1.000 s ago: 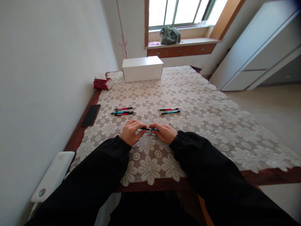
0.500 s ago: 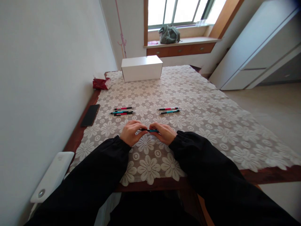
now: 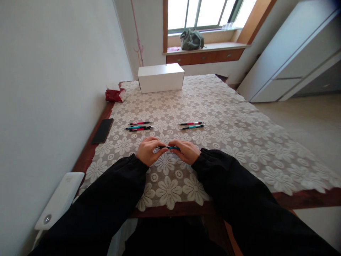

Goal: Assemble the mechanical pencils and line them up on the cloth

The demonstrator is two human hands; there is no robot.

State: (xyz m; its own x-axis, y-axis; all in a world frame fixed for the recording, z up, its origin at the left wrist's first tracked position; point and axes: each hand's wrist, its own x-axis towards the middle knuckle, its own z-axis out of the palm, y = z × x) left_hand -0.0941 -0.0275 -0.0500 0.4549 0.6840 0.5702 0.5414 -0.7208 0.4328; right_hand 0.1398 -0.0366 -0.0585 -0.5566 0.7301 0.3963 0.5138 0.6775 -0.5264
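Note:
My left hand (image 3: 148, 150) and my right hand (image 3: 185, 150) meet over the lace tablecloth (image 3: 229, 138), both pinching one teal and black pen (image 3: 168, 147) held level between the fingertips. The left fingers grip its black end, the right fingers its teal end. Beyond the hands lie three pens (image 3: 139, 126) in a bunch at the left, red and teal. Two more pens (image 3: 191, 124) lie side by side at the right.
A black phone (image 3: 102, 130) lies near the table's left edge by the wall. A white box (image 3: 161, 78) stands at the far end, a red tissue pack (image 3: 114, 94) left of it. A white device (image 3: 60, 200) sits low at the left. A white cabinet (image 3: 293, 53) stands right.
My fingers have drawn slightly closer along the pen, so less of its teal barrel shows. The pens on the cloth have not moved.

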